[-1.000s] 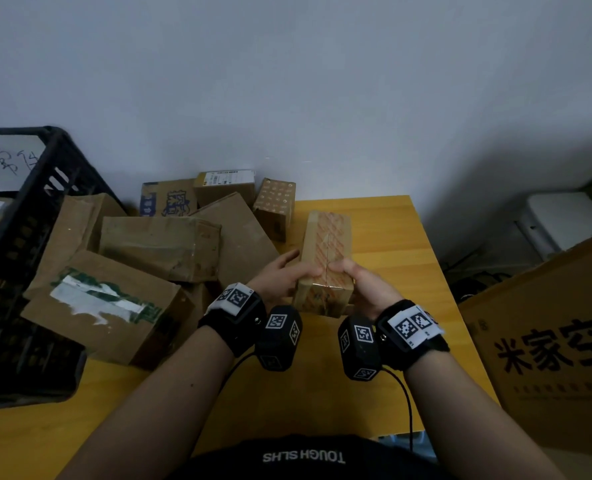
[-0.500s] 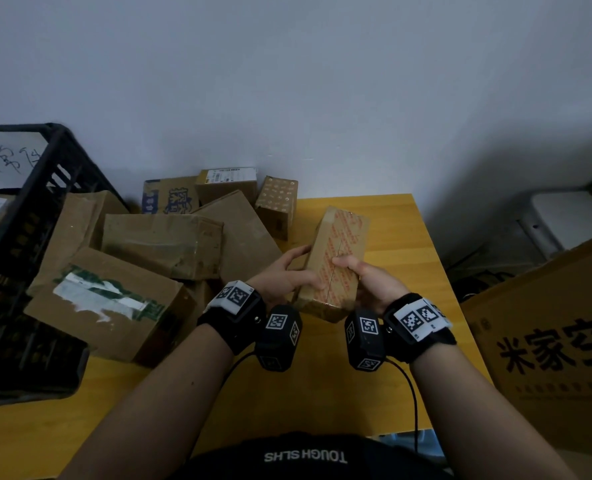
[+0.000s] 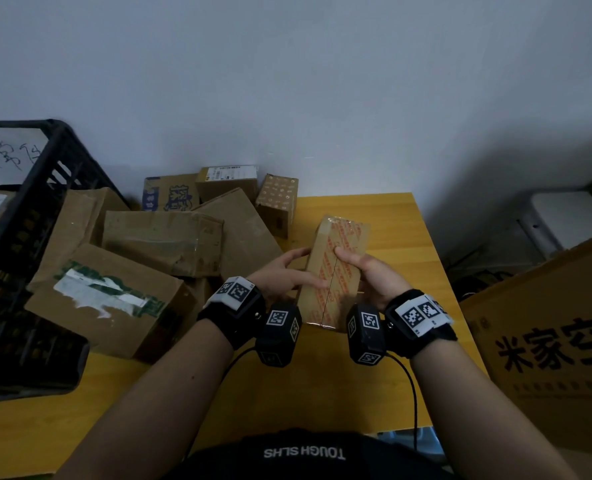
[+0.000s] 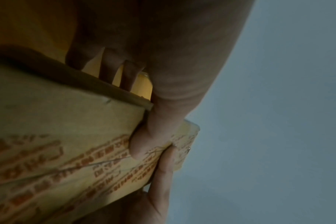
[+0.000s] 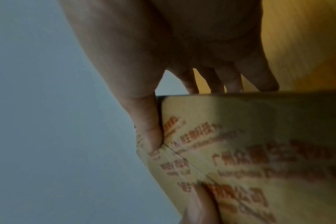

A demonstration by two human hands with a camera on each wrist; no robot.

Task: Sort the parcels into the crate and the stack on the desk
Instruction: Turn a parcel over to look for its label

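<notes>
Desk point(image 3: 384, 382): yellow wood, standing against a pale wall.
Crate point(image 3: 28, 258): black, sitting on the desk's left end.
Pile point(image 3: 163, 244): brown parcels lying jumbled beside the crate, some leaning on each other.
Parcel point(image 3: 336, 268): long, red-printed tape, being held tilted above the desk, right of the pile.
Left hand point(image 3: 280, 275): gripping the parcel's left side, thumb lying on top.
Right hand point(image 3: 374, 275): gripping the right side, thumb pressing the taped face, fingers going underneath.
</notes>
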